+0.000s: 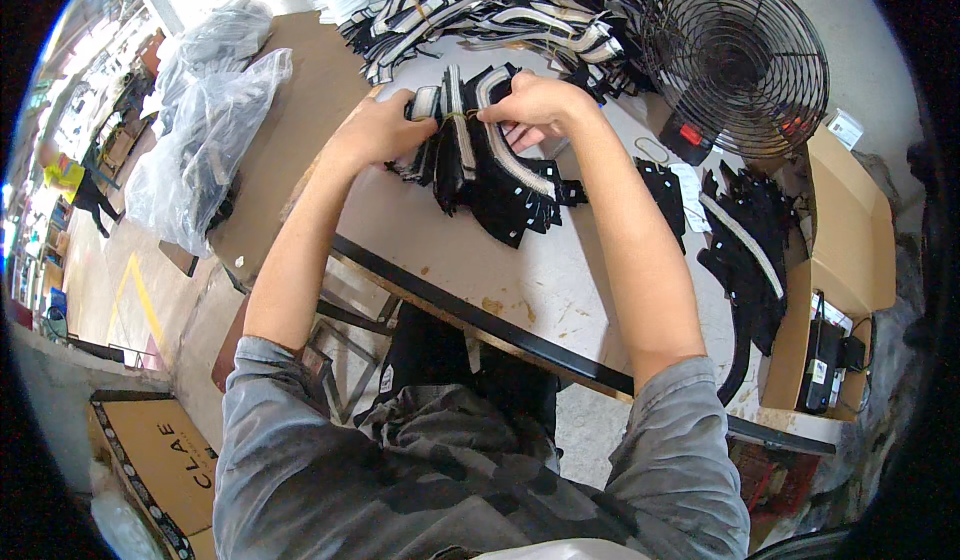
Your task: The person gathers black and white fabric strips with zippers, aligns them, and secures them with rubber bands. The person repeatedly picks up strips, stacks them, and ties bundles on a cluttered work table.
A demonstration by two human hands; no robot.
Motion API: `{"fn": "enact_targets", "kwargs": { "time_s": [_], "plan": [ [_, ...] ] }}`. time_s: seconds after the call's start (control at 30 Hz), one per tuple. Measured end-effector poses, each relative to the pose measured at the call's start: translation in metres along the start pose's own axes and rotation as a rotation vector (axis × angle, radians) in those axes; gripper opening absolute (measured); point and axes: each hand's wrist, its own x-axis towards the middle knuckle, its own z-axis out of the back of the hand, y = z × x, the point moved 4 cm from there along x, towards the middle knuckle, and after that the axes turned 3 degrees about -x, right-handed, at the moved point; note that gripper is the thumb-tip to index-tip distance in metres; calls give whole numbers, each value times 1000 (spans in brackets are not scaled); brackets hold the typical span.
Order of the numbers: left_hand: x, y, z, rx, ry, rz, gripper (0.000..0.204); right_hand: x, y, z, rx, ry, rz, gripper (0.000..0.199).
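Both hands grip one bundle of black fabric pieces (508,202) edged with pale grey-white strips, over the near middle of the table (430,250). A thin yellowish band crosses the bundle near its upper part. My left hand (378,132) is closed on the bundle's left side, its thumb pressed on the strips. On the other side, my right hand (545,105) pinches the bundle near the band, with some fingers behind it. The undersides of the bundle and several fingertips are hidden.
A heap of similar banded bundles (500,15) lies at the back. To the right are a black wire fan (735,60), more black pieces (745,245) and an open cardboard box (850,210). Clear plastic bags (195,160) bulge at the left. Far left stands a person (75,182).
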Motion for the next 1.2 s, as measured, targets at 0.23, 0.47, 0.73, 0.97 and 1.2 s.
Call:
{"fn": "enact_targets", "kwargs": {
  "time_s": [0.23,0.47,0.73,0.97,1.2],
  "plan": [
    [2,14,37,-146,-329,-21,77,-12,25,28,-223,-205,120,47],
    [-17,-40,37,-614,-156,-322,62,-53,58,6,147,-8,286,56],
    [-1,-19,-7,-674,108,-63,70,-27,18,4,24,186,11,52],
    [-5,-6,-1,-643,267,91,79,-22,5,11,-21,242,-55,106],
    [21,0,-21,-769,380,137,64,-1,-10,3,124,227,26,95]
  ]
}}
